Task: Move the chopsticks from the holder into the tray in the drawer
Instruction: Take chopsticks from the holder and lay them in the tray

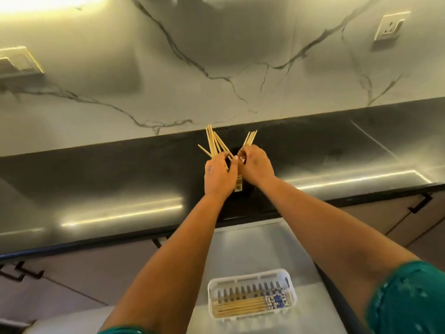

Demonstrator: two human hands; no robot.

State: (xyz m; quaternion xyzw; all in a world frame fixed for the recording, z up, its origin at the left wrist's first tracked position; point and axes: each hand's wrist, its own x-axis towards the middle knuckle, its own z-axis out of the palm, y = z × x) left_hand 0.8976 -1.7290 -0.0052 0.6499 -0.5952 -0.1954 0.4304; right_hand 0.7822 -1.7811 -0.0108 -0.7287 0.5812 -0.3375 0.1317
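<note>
Nearest the camera, a white slotted plastic tray (pixel 251 296) sits in the open grey-lined drawer (pixel 252 247). Several pale wooden chopsticks with blue-patterned ends (pixel 243 307) lie flat in the tray, side by side along its near wall, patterned ends to the right.

Both bare forearms extend forward over the drawer; a teal sleeve (pixel 409 300) covers the right upper arm.

Beyond the drawer, on the glossy black desk (pixel 108 189), the two hands meet over a dark holder (pixel 238 186), which is mostly hidden; only a small tan label on it shows between the wrists. The left hand (pixel 219 175) is closed around a fanned bundle of plain pale wooden chopsticks (pixel 213 143), tips pointing up and away. The right hand (pixel 256 166) is closed around a smaller bundle of four chopsticks (pixel 250 137), tilted to the right. The two hands are just beside each other, fingertips near touching.

Behind the desk rises a white marble-veined wall (pixel 216 56) carrying a cream socket plate (pixel 391 26) at upper right.
</note>
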